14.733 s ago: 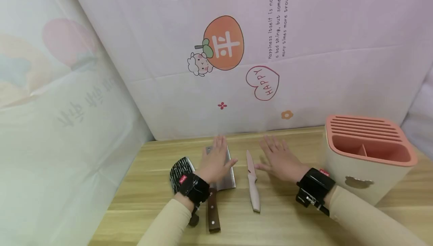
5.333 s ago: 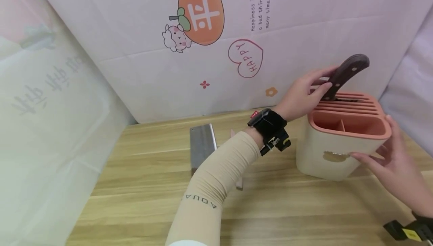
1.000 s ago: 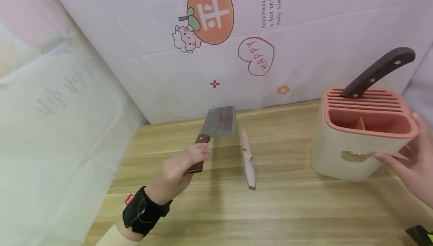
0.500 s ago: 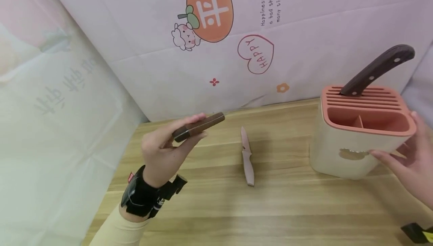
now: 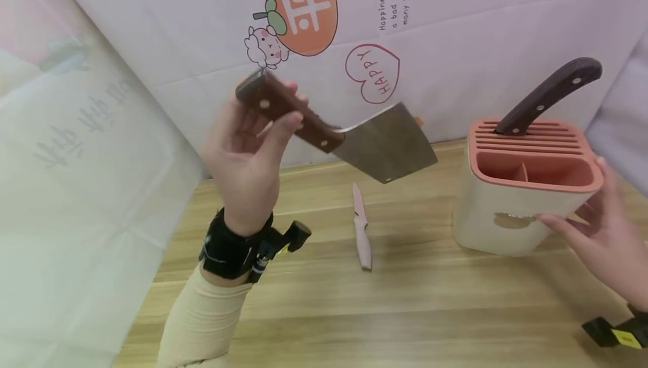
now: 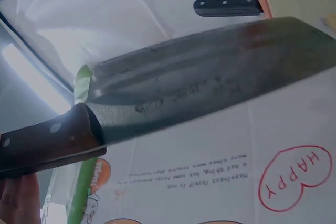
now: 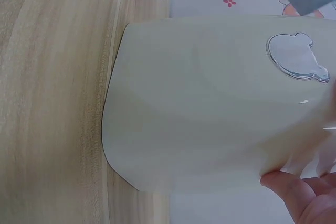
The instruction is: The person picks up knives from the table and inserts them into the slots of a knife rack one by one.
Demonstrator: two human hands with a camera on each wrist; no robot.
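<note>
My left hand (image 5: pixel 248 165) grips the brown wooden handle of a cleaver (image 5: pixel 387 143), held up off the table with its broad blade pointing right and slightly down. The left wrist view shows the cleaver (image 6: pixel 210 77) blade close up. At the right stands a cream knife block (image 5: pixel 506 210) with a coral slotted top. My right hand (image 5: pixel 602 233) steadies its right side, thumb on the front near the bear-shaped badge (image 7: pixel 296 56). A dark-handled knife (image 5: pixel 549 95) sits in a back slot, its blade hidden inside. Below the cleaver lies a small pink knife (image 5: pixel 361 230).
The wood-grain table (image 5: pixel 405 312) meets a printed white cloth backdrop (image 5: pixel 455 47) at the back and another cloth (image 5: pixel 91 188) on the left. Two open compartments (image 5: pixel 536 171) form the front of the block's top.
The knife from the left now stands in the block. My left hand has since lifted the cleaver from the table and turned its blade to the right; my right hand has stayed on the block lately.
</note>
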